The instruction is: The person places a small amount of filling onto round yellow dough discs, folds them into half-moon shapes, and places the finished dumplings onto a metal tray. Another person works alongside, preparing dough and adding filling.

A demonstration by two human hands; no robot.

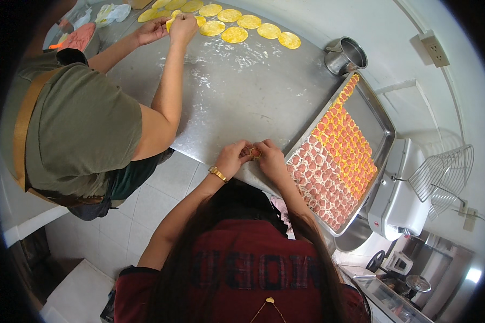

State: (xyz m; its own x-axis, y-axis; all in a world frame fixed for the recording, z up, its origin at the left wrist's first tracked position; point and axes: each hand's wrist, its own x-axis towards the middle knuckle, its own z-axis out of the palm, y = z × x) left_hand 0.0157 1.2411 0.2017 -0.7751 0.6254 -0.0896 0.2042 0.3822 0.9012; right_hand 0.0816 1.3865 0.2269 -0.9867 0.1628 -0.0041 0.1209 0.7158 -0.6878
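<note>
Close together at the table's near edge, my left hand [231, 158] and my right hand [271, 157] pinch a small dumpling [256, 153] between their fingertips. Its thin wrapper shows a pinkish filling in the middle. The fingers partly cover it. A gold watch [217, 173] circles my left wrist. Just right of my right hand, a large metal tray [382, 110] carries rows of small open dumplings [331, 164] with pink filling. Those in the upper rows have yellow wrappers, and those nearer me have whitish ones.
On my left, a co-worker in an olive shirt [86, 124] holds a yellow wrapper over the steel table [237, 97]. Round yellow wrappers [235, 35] lie along its far edge. A metal pitcher [345, 56] stands beyond the tray; a white appliance [396, 194] stands right of it.
</note>
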